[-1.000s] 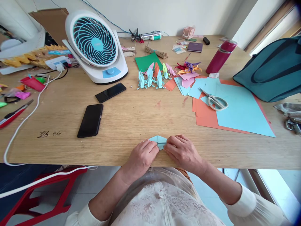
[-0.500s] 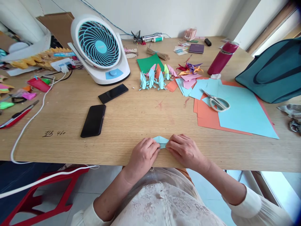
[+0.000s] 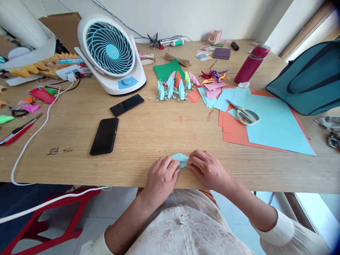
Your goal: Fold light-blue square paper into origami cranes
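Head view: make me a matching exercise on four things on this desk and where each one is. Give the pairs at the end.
Things
1. Folded blue paper
2. Scissors
3. Fan
4. Bottle

Places
A. Just left of the teal bag
B. On the loose paper sheets
C. Beyond the two phones
D. Between the left hand and right hand

Pairs: 1-D, 2-B, 3-C, 4-A
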Available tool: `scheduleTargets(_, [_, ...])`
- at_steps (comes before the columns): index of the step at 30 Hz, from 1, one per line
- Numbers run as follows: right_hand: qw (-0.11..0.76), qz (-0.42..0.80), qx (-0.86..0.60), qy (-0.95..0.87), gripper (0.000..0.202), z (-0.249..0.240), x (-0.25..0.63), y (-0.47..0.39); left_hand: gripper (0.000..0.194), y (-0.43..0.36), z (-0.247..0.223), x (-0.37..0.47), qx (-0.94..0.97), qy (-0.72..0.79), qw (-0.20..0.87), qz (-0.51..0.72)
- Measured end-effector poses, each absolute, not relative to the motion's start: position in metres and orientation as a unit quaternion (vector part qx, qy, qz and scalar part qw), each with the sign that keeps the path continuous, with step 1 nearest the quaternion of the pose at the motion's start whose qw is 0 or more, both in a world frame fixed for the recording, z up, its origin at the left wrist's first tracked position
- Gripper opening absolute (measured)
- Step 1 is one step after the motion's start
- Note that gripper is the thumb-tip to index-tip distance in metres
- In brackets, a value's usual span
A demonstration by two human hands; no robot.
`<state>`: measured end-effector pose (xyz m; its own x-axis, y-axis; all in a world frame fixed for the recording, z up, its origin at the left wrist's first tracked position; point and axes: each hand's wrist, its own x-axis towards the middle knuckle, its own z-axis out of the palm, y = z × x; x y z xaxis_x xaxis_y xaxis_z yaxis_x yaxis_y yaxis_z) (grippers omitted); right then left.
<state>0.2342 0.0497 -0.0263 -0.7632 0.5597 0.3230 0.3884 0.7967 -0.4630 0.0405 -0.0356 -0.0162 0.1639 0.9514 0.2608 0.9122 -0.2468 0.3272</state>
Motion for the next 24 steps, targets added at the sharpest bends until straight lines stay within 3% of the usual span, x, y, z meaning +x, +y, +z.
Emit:
scheduleTargets(13, [0.236,0.218,-0.263,-0.910,0.016,-0.0254,0.2412,0.0475,0.010,-0.0315,-0.0179,0.0457,0.723,0.636,0.094,0.255])
scheduleTargets(24, [0.239,0.208,-0.281,-0.906,0.014,-0.0239,0.2392,0.0461,0.003,-0.0288,-0.0101,0.0458,0.726,0.649,0.094,0.207])
